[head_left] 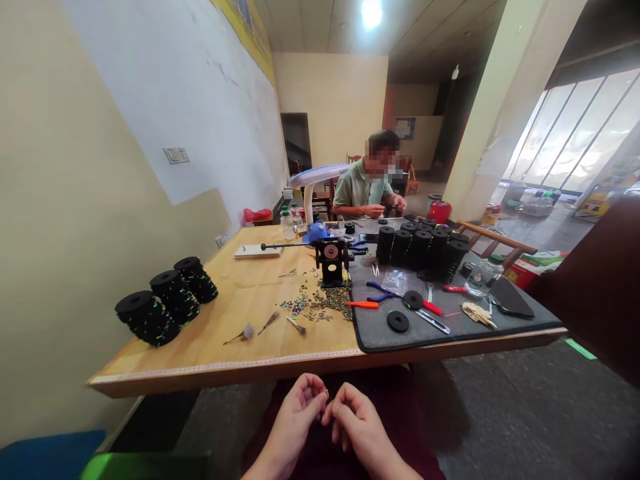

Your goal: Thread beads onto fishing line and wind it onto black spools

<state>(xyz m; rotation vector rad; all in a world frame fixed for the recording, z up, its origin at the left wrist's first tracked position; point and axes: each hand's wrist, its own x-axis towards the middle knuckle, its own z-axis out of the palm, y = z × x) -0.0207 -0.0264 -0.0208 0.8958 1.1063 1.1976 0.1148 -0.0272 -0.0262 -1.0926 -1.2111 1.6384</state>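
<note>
My left hand point(304, 408) is held over my lap, just off the table's front edge, thumb and forefinger pinched on a tiny item too small to name. Close beside it is my right hand point(353, 417), its thumb and fingers pressed together; whatever lies between them, if anything, cannot be made out. On the table ahead lie a pile of small brass-coloured pieces point(336, 303) and multicoloured beads point(295, 306). Behind the pile stands a black hand-cranked device with a dial point(331, 261). Thin tufted bundles point(245, 333) lie to the left of the pile.
Black foam spools point(147, 319) stand at the table's left; several more point(423, 247) stand on the grey mat point(375, 337). The mat also bears blue-handled pliers point(381, 293), an orange-handled tool point(364, 305), a utility knife point(433, 321) and black foam discs point(399, 321). A person point(367, 187) sits across the table.
</note>
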